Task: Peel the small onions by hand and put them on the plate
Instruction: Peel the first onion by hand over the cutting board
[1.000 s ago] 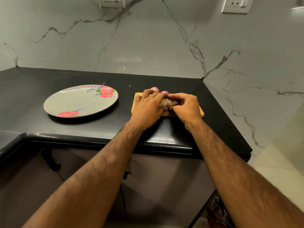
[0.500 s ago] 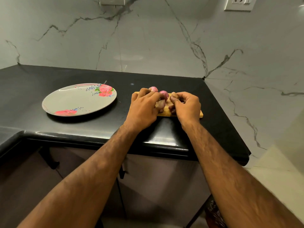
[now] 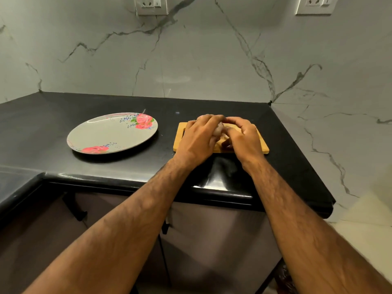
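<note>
Black countertop (image 3: 118, 166), board (image 3: 262, 148) at right: left hand (image 3: 197, 141) and right hand (image 3: 244, 138) pinched one onion (image 3: 219, 130); slick skin could let it slip

**Both hands on one onion, over the board**

Left hand (image 3: 198, 140) and right hand (image 3: 245, 136) meet above the wooden cutting board (image 3: 263, 148), fingers curled round a small onion (image 3: 219, 130). Only a pale patch of it shows between them and the grip detail is blurred. The floral plate (image 3: 106, 134) sits left of the board, apart from it, on the black countertop (image 3: 53, 115). Marble wall (image 3: 212, 60) behind, with two sockets (image 3: 151, 5) at the top edge.
</note>
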